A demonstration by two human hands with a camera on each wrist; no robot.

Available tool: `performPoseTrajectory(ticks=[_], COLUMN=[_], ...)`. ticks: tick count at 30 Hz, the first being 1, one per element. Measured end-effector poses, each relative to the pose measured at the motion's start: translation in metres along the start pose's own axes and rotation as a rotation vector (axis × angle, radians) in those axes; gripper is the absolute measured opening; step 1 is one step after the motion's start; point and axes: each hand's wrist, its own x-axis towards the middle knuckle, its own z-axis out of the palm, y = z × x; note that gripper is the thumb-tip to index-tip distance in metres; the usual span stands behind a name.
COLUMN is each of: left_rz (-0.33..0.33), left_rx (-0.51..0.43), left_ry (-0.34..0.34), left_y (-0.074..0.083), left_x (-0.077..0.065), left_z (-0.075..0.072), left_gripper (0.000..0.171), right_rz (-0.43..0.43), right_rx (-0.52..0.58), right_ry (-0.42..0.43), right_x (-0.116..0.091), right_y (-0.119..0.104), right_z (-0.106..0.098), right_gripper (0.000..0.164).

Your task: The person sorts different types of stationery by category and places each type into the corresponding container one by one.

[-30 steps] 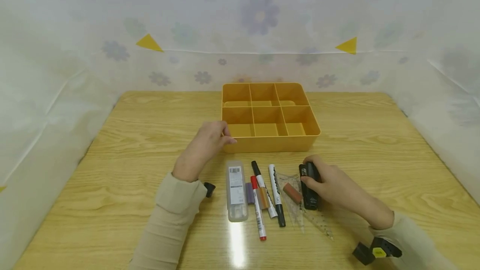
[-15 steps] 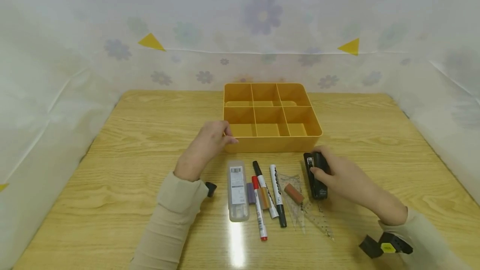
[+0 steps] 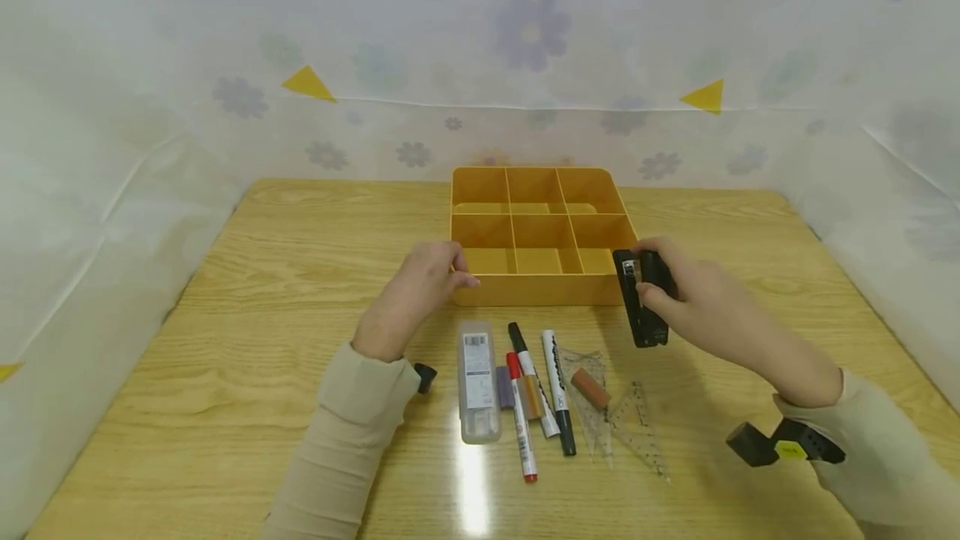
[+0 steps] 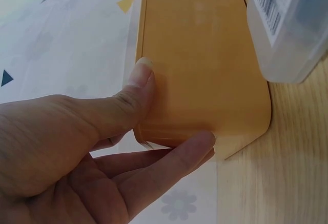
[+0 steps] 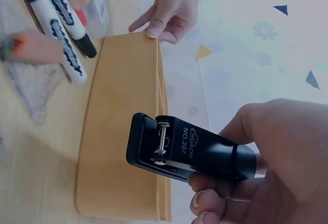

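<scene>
A black stapler (image 3: 648,322) is gripped by my right hand (image 3: 708,307), held up over the table at the front right corner of an orange divided storage box (image 3: 536,290). In the right wrist view the metal end of the stapler (image 5: 200,149) points toward the box's front wall. My left hand (image 3: 416,286) pinches the box's front left corner, thumb at the rim and fingers along the side wall, as the left wrist view shows. The box has several compartments in two rows, with no items visible inside.
In front of the box lie a clear plastic case (image 3: 478,394), a red-capped marker (image 3: 522,432), two black-capped markers, one of them a white marker (image 3: 555,373), purple and orange small blocks, a reddish-brown block (image 3: 590,388) and transparent set squares (image 3: 641,432).
My right hand has lifted the stapler off the set squares and carried it away from me, up to the box's front right corner. The left hand stays at the box corner.
</scene>
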Motion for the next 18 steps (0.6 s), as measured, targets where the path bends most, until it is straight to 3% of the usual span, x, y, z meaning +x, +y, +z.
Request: performPoseTrajectory(ticks=[7, 18], left_rz=[0.015, -0.019], left_rx=[-0.012, -0.008], left_ry=[0.004, -0.01], left_y=[0.0, 0.001], left_x=[0.0, 0.0], left_z=[0.0, 0.0], left_gripper=[0.017, 0.018], right_rz=[0.024, 0.034], right_rx=[-0.044, -0.094], right_ry=[0.004, 0.01], right_x=[0.018, 0.047], right_y=[-0.004, -0.002], right_z=[-0.009, -0.016], right_gripper=[0.047, 0.05])
